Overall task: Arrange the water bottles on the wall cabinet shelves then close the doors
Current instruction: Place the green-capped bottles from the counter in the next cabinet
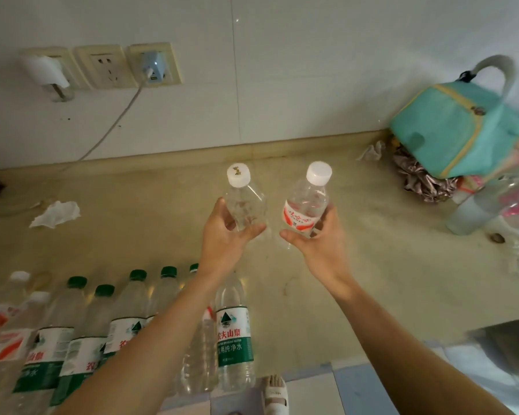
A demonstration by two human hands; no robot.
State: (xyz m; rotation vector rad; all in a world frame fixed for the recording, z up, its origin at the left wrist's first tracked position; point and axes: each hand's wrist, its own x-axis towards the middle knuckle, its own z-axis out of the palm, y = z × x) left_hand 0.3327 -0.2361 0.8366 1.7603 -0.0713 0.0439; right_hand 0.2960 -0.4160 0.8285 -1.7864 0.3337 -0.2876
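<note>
Bare bottle [244, 202]: held up over the counter [372, 235] in the left hand [224, 238]; a white cap with a brown mark is seen on top, and no label is seen on its clear body.
Red-label bottle [306, 205]: held up in the right hand [321, 244], just beside the bare bottle but apart from it; it is capped in white and tilted slightly to the right.
Left hand: fingers and thumb are curled round the lower half of the bare bottle.
Right hand: the base of the red-label bottle is gripped, thumb on the near side, fingers behind.
Hands: raised side by side, close together, not touching.
Bottle row [126, 330]: stood on the counter below and left of the left forearm; most are capped green with green-and-white labels, and a few at the far left carry red-and-white labels.
Tissue [56, 214]: crumpled, lying on the counter well left of the left hand.
Sockets [102, 67]: set in the wall above and left of the hands; a charger [153, 68] is plugged in, its cable trailing down to the counter.
Teal bag [459, 127]: stood at the wall, well right of the right hand, among clutter.
Foot [274, 393]: seen on the floor below the forearms, in a pale sandal.
</note>
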